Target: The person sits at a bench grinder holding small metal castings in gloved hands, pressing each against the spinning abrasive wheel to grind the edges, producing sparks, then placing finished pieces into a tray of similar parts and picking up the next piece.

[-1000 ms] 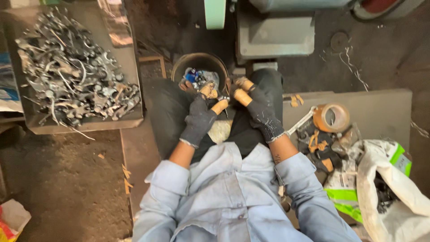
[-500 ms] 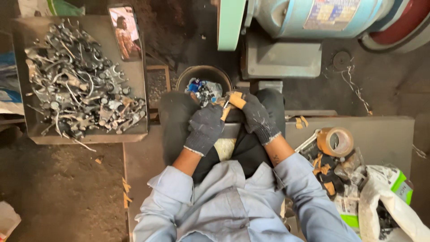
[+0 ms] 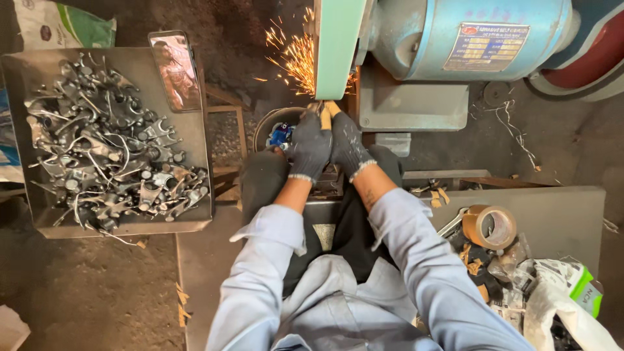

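Both my hands wear dark work gloves with tan fingertips. My left hand [image 3: 310,146] and my right hand [image 3: 349,144] are pressed together, holding a small workpiece [image 3: 323,110] up against the green-guarded grinding belt [image 3: 335,45]. The piece is mostly hidden by my fingers. Orange sparks [image 3: 296,58] spray up and to the left from the contact point. A blue motor housing [image 3: 468,39] sits to the right of the belt.
A metal tray [image 3: 195,130] heaped with grey metal castings [image 3: 104,156] stands at left, a phone [image 3: 174,70] propped on its far corner. A round bucket [image 3: 276,127] holds parts below my hands. A tape roll [image 3: 489,226], bags and clutter lie at right.
My hands have risen from my lap up to the grinding belt, and sparks have started flying. My head has tilted forward, bringing the machine into view.
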Available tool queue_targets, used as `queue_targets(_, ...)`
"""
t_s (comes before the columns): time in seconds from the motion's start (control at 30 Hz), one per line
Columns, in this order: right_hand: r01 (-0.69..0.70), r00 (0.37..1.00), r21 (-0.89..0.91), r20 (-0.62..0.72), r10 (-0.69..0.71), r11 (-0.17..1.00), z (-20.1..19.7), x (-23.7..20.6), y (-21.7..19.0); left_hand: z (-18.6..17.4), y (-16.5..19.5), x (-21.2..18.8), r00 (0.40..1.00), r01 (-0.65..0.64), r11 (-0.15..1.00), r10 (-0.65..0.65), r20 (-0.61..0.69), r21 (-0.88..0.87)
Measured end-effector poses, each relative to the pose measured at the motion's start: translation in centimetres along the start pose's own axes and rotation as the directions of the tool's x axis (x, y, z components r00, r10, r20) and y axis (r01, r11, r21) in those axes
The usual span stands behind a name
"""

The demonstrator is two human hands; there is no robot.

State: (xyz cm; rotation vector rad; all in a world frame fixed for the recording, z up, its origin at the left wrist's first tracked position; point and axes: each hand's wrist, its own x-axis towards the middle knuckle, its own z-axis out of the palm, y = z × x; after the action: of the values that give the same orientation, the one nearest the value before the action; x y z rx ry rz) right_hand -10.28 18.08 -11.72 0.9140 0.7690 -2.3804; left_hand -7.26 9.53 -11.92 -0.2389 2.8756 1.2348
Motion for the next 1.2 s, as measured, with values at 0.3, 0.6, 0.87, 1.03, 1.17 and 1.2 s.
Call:
queue_targets(0.3,0.516,0.856,-0.539,0.344,-0.386,0.665,-0.3,-7.3,-3.5,-4.6,-1.4,0.4,0.910,0.209,0.526,0.204,0.361,-0.824)
queue_targets(0.6,0.390,0.813,-0.869,0.171,-0.556,0.303,-1.0,-3.3,-2.4,0.8,-1.5,2.5,0.999,-0.041,0.594,0.039,-0.022,-0.803)
queue_targets(0.87,0.470,0.882,-0.479,0.227,-0.413,0.742,-2.9,-1.7,-2.5,0.6,-0.5,1.9,0.997,-0.071,0.702,0.044,-0.056,-0.708)
queue_targets(1.03,0.441,0.889,-0.463,0.109,-0.444,0.769,-2.8,-2.6,-2.5,0.7,0.2,2.7,0.995,-0.001,0.862,0.052,0.087,-0.507)
queue_targets(1.17,0.438,0.888,-0.291,-0.009,-0.460,0.851,-2.1,-4.6,-1.9,-1.1,0.7,3.1,0.949,-0.215,0.746,0.313,0.047,-0.630)
queue_targets(1.2,0.514,0.852,-0.262,0.047,-0.521,0.817,-2.1,-5.2,-1.8,-1.9,0.7,3.1,0.928,-0.073,0.761,0.288,0.235,-0.644)
